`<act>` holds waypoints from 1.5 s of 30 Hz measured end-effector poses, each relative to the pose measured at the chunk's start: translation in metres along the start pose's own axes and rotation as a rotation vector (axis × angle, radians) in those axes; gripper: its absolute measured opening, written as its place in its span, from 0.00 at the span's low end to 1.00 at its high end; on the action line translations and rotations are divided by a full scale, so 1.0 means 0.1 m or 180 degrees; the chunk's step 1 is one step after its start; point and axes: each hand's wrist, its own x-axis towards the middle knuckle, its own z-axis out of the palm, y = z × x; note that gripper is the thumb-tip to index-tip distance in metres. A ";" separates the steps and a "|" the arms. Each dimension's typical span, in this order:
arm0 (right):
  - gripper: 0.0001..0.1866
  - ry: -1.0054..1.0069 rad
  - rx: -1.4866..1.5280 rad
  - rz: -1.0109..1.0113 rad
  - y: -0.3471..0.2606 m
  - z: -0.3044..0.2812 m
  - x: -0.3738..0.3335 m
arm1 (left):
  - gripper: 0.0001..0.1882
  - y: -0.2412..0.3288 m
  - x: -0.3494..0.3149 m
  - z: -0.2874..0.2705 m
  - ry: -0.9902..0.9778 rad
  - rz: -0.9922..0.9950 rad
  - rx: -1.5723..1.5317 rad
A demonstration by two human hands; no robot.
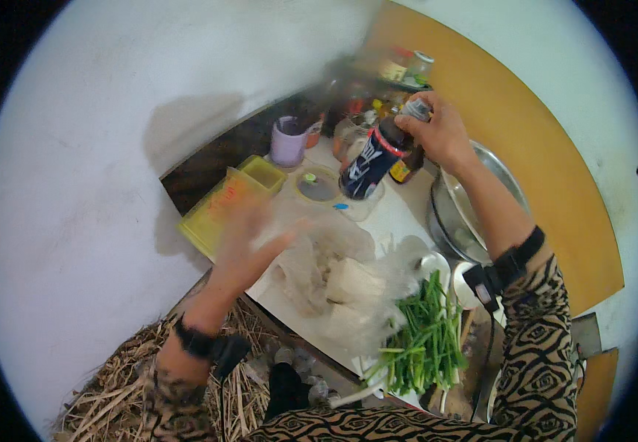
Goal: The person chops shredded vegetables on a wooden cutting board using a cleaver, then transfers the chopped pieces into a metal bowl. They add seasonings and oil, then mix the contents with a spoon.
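In my right hand (444, 132) a dark bottle (369, 166) with a navy and white label hangs at a tilt, gripped by its grey-capped neck. Its lower end is over the table, beside a clear round lid (317, 184). Motion smears my left hand (242, 239); the thumb stands apart from the blurred fingers, and I see nothing held. That hand is in front of a yellow plastic container (208, 221). Between my arms lies a thin clear plastic bag (300, 258) with pale white blocks (356, 280). Green onions (426, 339) are heaped closer to me on the right.
A lilac cup (288, 141) stands near the back wall, left of several jars and bottles (378, 103). Metal bowls (444, 214) sit under my right forearm. Dry stalks (142, 376) cover the floor at lower left. A wooden panel (555, 147) leans behind.
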 end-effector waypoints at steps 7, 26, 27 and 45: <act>0.28 0.0700 -0.0697 0.0118 0.71 1.26 1.05 | 0.14 -0.94 -1.51 -0.94 0.0314 -0.2050 -0.0550; 0.41 0.0206 -0.1026 0.0675 1.28 2.37 1.29 | 0.12 -1.36 -1.91 -0.79 -0.0162 -0.1847 -0.0399; 0.40 0.0140 -0.1123 0.0772 1.16 2.26 1.19 | 0.11 -1.26 -1.77 -0.83 -0.0286 -0.2250 -0.0364; 0.15 0.0576 -0.0024 0.2043 1.51 -2.62 -5.62 | 0.09 1.91 -1.28 1.87 -0.2638 0.0145 -0.0730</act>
